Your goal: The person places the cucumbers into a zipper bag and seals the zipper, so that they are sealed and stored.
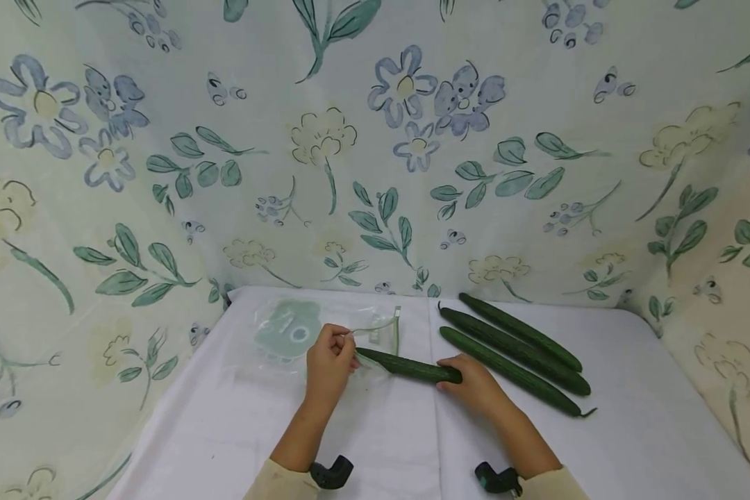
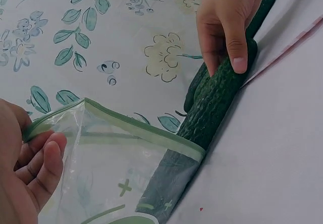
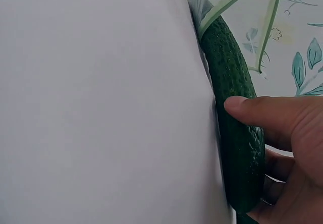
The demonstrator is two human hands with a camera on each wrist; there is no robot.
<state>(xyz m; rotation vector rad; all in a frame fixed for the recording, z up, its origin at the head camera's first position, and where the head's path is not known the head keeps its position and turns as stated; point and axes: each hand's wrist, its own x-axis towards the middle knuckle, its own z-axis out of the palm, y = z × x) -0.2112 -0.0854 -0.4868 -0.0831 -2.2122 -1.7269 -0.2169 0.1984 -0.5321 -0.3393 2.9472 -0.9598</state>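
Note:
My right hand [image 1: 475, 382] grips a dark green cucumber [image 1: 419, 369] near its right end, thumb on top in the right wrist view. The cucumber's other end lies inside a clear zip bag [image 2: 126, 158] with a green-edged mouth. With thumb and fingers, my left hand [image 1: 329, 361] pinches the bag's rim at one side, and the mouth gapes in the left wrist view. A pale green printed patch [image 1: 281, 330] shows on the bag in the head view. The cucumber's inner end shows only dimly through the plastic.
Several more things lie around: three cucumbers [image 1: 515, 351] rest side by side on the white cloth [image 1: 637, 417] right of my right hand. Behind the table hangs a flower-patterned curtain [image 1: 375, 173], which also closes in both sides.

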